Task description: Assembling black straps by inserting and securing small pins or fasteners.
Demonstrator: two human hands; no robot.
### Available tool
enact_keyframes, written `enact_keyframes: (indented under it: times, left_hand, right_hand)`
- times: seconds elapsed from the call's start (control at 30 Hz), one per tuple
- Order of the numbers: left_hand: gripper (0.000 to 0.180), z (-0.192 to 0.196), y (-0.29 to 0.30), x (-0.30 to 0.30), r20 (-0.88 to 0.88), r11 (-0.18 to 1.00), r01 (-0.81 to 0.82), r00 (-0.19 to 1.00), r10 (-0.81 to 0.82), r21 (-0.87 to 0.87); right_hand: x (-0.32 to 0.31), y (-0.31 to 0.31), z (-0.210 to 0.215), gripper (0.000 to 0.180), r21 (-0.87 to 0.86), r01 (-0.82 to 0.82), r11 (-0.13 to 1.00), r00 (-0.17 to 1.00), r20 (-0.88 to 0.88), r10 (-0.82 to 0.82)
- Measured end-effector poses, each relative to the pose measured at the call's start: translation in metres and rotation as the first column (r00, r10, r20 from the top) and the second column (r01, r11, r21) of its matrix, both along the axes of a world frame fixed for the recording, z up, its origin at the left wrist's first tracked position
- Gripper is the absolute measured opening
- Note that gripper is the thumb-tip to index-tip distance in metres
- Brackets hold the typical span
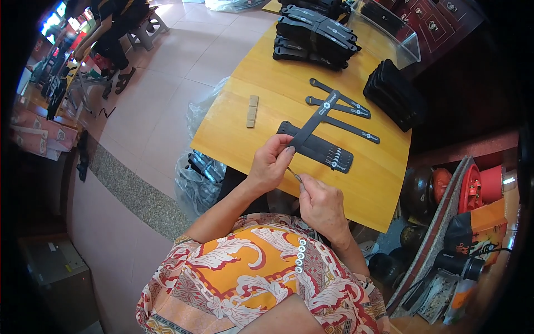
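Pinched in my left hand (271, 164) is a black strap (318, 116) with a pale print, its wide end pointing away over the table. My right hand (324, 207) is closed close by, fingertips on a thin dark piece (293, 174) that runs between both hands; whether it is the strap's other end I cannot tell. Under the held strap lies a flat black stack of straps (344, 160) with a row of pale marks. Several loose black straps (356, 131) lie beyond it. To the left sits a small tan block (252, 111) in jointed sections.
Bundled black straps (314, 36) pile up at the table's far end. Another black stack (392, 92) stands at the right edge of the yellow table (228, 119), near a clear bin (409, 47). A plastic bag (194, 183) is on the floor at left; a person sits farther off.
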State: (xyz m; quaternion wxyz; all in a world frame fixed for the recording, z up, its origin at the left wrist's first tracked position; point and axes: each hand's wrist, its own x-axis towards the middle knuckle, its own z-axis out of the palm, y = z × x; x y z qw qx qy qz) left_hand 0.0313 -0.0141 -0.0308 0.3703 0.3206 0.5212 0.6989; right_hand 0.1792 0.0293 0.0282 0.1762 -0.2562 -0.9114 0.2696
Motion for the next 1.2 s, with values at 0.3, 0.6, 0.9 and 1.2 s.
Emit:
enact_keyframes:
  times: [0.3,0.6,0.9,1.2]
  left_hand:
    - [0.013,0.001,-0.001,-0.004,-0.392,0.997,-0.022,0.919,0.047,0.067]
    - [0.012,0.007,-0.002,-0.004,-0.459,0.998,-0.021,0.887,0.046,0.059]
    - [0.013,0.005,-0.003,-0.006,-0.459,0.999,-0.038,0.888,0.027,-0.013]
    - [0.014,0.0,-0.001,-0.006,-0.523,0.999,-0.05,0.852,0.039,-0.007]
  right_hand:
    - [0.005,0.011,-0.019,0.013,-0.573,-0.045,0.819,0.997,-0.083,-0.003]
    - [0.008,0.023,-0.023,0.022,-0.98,-0.072,0.187,0.994,-0.087,-0.07]
    - [-0.002,0.003,-0.021,0.013,-0.415,-0.084,0.906,0.983,-0.185,0.007]
    - [-0.003,0.006,-0.011,0.009,0.151,-0.078,0.985,0.997,0.02,0.076]
